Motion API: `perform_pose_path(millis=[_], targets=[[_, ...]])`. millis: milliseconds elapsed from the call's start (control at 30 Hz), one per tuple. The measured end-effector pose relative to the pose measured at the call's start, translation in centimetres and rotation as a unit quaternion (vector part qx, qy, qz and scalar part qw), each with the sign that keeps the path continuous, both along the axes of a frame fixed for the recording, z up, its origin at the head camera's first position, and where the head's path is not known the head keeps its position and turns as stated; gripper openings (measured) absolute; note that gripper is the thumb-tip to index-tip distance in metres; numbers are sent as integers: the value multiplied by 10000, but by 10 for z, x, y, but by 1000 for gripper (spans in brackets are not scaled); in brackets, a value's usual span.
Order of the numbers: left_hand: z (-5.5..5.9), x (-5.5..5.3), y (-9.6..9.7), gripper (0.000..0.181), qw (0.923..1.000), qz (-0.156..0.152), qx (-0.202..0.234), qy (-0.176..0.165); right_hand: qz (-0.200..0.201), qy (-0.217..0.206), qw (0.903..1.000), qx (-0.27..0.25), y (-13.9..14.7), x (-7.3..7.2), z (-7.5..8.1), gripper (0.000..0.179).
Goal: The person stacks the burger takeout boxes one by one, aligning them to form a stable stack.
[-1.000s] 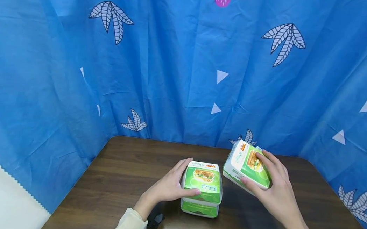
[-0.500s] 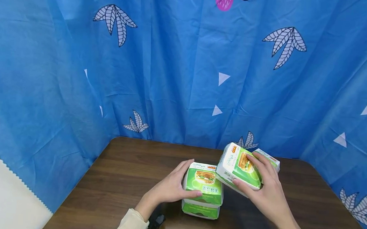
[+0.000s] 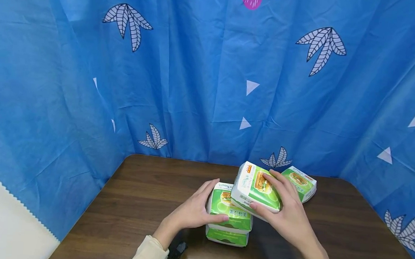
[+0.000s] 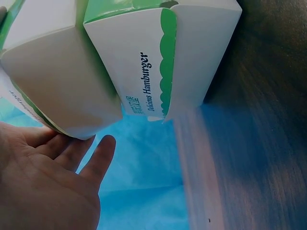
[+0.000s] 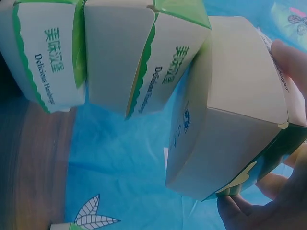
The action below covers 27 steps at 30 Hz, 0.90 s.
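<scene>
Two green-and-white hamburger boxes are stacked mid-table in the head view, the upper box (image 3: 239, 218) squarely over the lower box (image 3: 227, 237). My left hand (image 3: 193, 210) grips the upper box from its left, thumb on the front and fingers behind. My right hand (image 3: 288, 213) holds a third hamburger box (image 3: 241, 191), tilted, over the stack's upper right part. In the right wrist view this held box (image 5: 230, 143) leans against or very near the upper box's edge; contact is hard to tell. The left wrist view shows the lower box (image 4: 139, 67) on the tabletop.
Another hamburger box (image 3: 302, 185) lies at the table's back right, partly behind my right hand. The dark wooden table (image 3: 146, 193) backs onto a blue patterned curtain (image 3: 196, 85). A white surface (image 3: 6, 216) shows at lower left.
My right hand has carried its box leftward, from beside the stack to over its right part. The box at the back right has come into view. My left hand has kept its grip.
</scene>
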<state>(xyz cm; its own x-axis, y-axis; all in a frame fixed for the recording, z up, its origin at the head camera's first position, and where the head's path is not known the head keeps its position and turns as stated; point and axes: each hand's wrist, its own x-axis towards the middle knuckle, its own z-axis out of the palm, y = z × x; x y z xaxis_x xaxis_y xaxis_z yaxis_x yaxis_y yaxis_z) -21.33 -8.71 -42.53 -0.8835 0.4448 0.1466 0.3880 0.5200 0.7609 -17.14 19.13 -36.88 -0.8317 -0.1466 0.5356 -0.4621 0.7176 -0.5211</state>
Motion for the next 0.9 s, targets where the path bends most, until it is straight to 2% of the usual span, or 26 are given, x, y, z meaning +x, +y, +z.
perform_pose_path(millis=[900], targets=[[0, 0, 0, 112, 9999, -119, 110, 46, 481, -158, 9987, -115, -18, -4, -5, 76]])
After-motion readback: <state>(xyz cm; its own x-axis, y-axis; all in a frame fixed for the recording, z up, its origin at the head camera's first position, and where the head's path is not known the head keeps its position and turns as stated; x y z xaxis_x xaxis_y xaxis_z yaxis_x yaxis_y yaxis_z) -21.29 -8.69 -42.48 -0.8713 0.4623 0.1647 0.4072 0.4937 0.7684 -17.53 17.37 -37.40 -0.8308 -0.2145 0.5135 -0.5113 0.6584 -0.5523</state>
